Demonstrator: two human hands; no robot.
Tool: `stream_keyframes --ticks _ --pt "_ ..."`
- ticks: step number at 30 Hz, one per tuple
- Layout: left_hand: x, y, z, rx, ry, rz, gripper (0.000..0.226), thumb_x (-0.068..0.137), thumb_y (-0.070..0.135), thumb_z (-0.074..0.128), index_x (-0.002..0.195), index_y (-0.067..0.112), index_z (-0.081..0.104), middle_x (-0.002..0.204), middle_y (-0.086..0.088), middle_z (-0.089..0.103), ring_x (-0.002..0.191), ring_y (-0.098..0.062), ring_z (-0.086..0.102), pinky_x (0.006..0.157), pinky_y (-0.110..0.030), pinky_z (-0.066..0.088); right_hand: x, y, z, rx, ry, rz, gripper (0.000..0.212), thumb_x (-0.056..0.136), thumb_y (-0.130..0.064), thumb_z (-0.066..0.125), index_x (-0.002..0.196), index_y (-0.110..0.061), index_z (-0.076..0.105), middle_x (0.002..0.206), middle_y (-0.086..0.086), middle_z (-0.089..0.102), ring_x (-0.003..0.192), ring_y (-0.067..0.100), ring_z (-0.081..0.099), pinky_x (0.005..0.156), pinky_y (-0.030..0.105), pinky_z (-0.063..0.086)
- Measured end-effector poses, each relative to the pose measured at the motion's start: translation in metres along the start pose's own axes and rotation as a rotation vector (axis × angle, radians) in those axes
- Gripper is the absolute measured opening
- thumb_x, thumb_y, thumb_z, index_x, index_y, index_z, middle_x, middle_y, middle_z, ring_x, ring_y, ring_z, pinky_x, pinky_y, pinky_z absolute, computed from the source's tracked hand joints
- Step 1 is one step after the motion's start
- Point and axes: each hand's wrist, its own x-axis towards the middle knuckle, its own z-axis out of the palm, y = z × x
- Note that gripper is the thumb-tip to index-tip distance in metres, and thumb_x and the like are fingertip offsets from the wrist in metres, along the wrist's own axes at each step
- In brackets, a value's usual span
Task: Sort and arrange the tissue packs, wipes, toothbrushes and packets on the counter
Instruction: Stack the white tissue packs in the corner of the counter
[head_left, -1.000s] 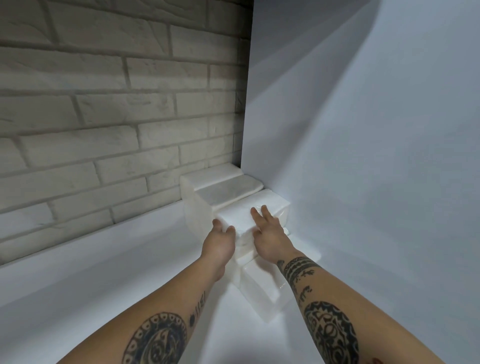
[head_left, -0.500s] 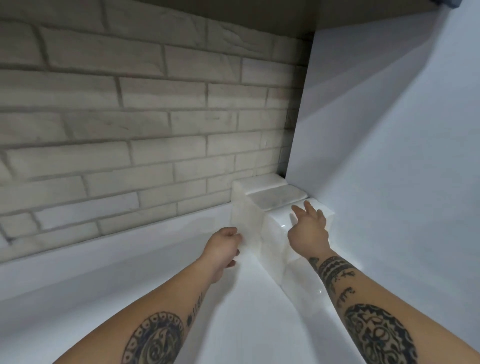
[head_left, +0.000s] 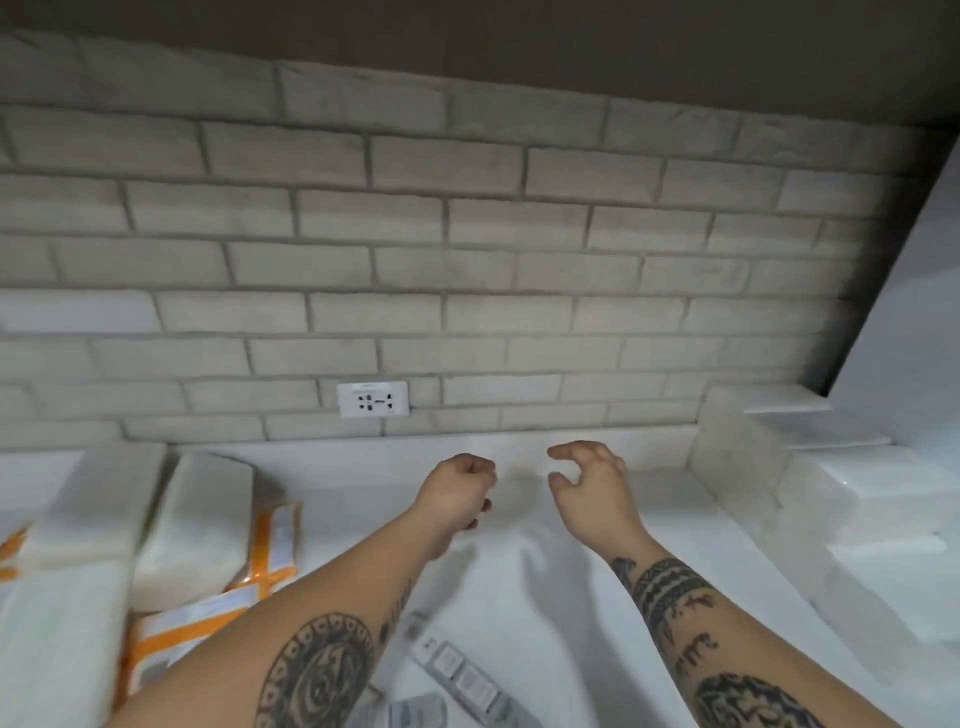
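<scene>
**HANDS EMPTY OVER COUNTER; GOODS AT BOTH ENDS**

1. Left hand (head_left: 457, 493): fingers curled in to a fist, nothing inside. Raised above the white counter (head_left: 545, 597), close to the back edge.
2. Right hand (head_left: 592, 488): fingers loosely bent in a claw shape, thumb apart from them, nothing held. Level with the left hand and just beside it, not touching it.
3. Stepped stack of tissue packs (head_left: 872, 478): in the far right corner, against the brick wall (head_left: 467, 234) and the white side panel (head_left: 914, 322). Upper tiers set back toward the wall, lower tiers reaching out along the counter. Well apart from both hands.
4. White soft packs (head_left: 202, 519): at the left end of the counter, side by side, long sides pointing toward the wall.
5. Orange-striped packets (head_left: 272, 540): under and just right of the white soft packs, partly covered by them and by the left forearm.
6. Long narrow pack (head_left: 457, 670): flat on the counter between the two forearms, lying diagonally. Too blurred to identify the contents.
7. Wall socket (head_left: 372, 399): low on the brick wall, above and left of the left hand.
</scene>
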Motion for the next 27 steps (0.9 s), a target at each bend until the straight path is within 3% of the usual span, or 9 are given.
stream_keyframes --ticks 5,10,13,16,21,24,27 --pt "-0.033 -0.038 -0.126 -0.016 0.145 -0.018 0.018 0.1 0.024 0.056 0.111 0.016 0.067 0.111 -0.002 0.067 0.083 -0.018 0.066 0.067 -0.029 0.047 -0.034 -0.09 0.082 0.051 -0.121 -0.086 0.033 0.094 -0.019 0.06 0.125 -0.028 0.065 0.137 -0.004 0.053 0.136 0.02 0.036 0.115 0.037 0.033" --pt "-0.075 -0.076 -0.231 -0.016 0.277 0.005 0.012 0.101 0.018 0.055 0.101 0.016 0.067 0.094 -0.002 0.065 0.074 -0.017 0.062 0.058 -0.025 0.042 -0.074 -0.162 0.149 0.08 -0.193 -0.151 0.032 0.094 -0.02 0.061 0.125 -0.027 0.065 0.136 -0.003 0.054 0.134 0.022 0.039 0.114 0.039 0.034" --pt "-0.099 -0.103 -0.285 0.016 0.391 -0.016 0.013 0.098 0.017 0.057 0.103 0.017 0.07 0.093 -0.001 0.068 0.078 -0.019 0.063 0.064 -0.027 0.046 -0.104 -0.198 0.183 0.109 -0.247 -0.173 0.032 0.094 -0.02 0.059 0.125 -0.028 0.065 0.135 -0.005 0.053 0.133 0.02 0.04 0.115 0.039 0.034" --pt "-0.114 -0.13 -0.332 0.097 0.52 -0.042 0.017 0.091 0.017 0.063 0.103 0.024 0.071 0.106 -0.001 0.071 0.093 -0.022 0.065 0.08 -0.032 0.052 -0.132 -0.23 0.215 0.13 -0.343 -0.166 0.033 0.096 -0.025 0.057 0.128 -0.03 0.061 0.141 -0.007 0.048 0.138 0.018 0.036 0.117 0.039 0.031" --pt "-0.128 -0.159 -0.376 0.258 0.706 -0.081 0.031 0.089 0.011 0.058 0.116 0.018 0.071 0.117 -0.002 0.068 0.108 -0.025 0.057 0.092 -0.033 0.046 -0.165 -0.27 0.257 0.061 -0.575 -0.104 0.052 0.095 -0.041 0.056 0.145 -0.031 0.045 0.149 -0.002 0.04 0.14 0.024 0.038 0.116 0.044 0.034" --pt "-0.139 -0.171 -0.392 0.549 0.775 -0.237 0.036 0.086 0.025 0.061 0.122 0.031 0.066 0.134 -0.002 0.059 0.132 -0.032 0.04 0.103 -0.043 0.038 -0.182 -0.29 0.274 0.001 -0.687 -0.047 0.074 0.09 -0.053 0.059 0.153 -0.024 0.033 0.151 0.005 0.035 0.141 0.031 0.036 0.115 0.045 0.036" --pt "-0.15 -0.179 -0.4 0.803 0.582 -0.527 0.047 0.083 0.047 0.054 0.131 0.046 0.052 0.145 0.004 0.04 0.136 -0.033 0.028 0.106 -0.047 0.031 -0.191 -0.304 0.29 0.009 -0.728 0.086 0.095 0.079 -0.066 0.06 0.154 -0.019 0.027 0.155 0.006 0.028 0.14 0.032 0.037 0.112 0.049 0.04"
